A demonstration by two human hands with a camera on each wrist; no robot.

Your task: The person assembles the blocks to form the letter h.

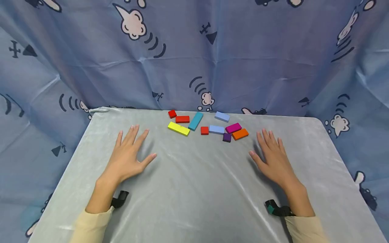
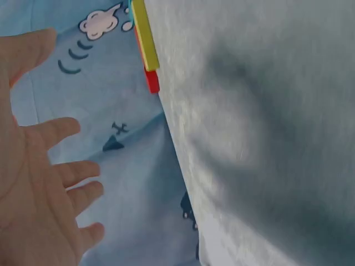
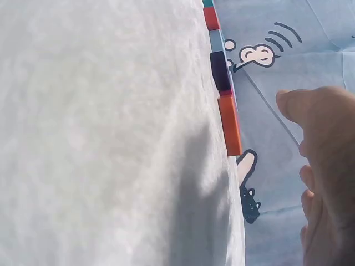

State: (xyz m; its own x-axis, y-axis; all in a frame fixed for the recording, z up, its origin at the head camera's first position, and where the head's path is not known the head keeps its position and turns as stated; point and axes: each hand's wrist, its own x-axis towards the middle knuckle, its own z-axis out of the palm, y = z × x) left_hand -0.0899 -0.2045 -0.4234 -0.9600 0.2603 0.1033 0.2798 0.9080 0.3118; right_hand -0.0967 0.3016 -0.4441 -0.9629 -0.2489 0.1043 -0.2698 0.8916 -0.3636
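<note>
My left hand [image 1: 127,161] is held over the table's left part, fingers spread and holding nothing. On the right, my right hand [image 1: 273,162] is likewise spread and holds nothing. Between and beyond them lie several coloured blocks. Nearest the left hand is a long yellow block [image 1: 178,129], with a red block [image 1: 182,119], a small red block [image 1: 172,114] and a teal block [image 1: 195,121] around it. Closest to the right hand is an orange block [image 1: 240,134], beside a magenta block [image 1: 233,128] and a small purple block [image 1: 227,137]. Two light blue blocks [image 1: 216,129] and another small red block [image 1: 205,130] lie centrally.
A pale grey cloth covers the table [image 1: 194,189]. Behind it and at both sides hangs a blue patterned curtain [image 1: 243,67]. Black wrist mounts are strapped on the left wrist [image 1: 120,199] and the right wrist [image 1: 278,208].
</note>
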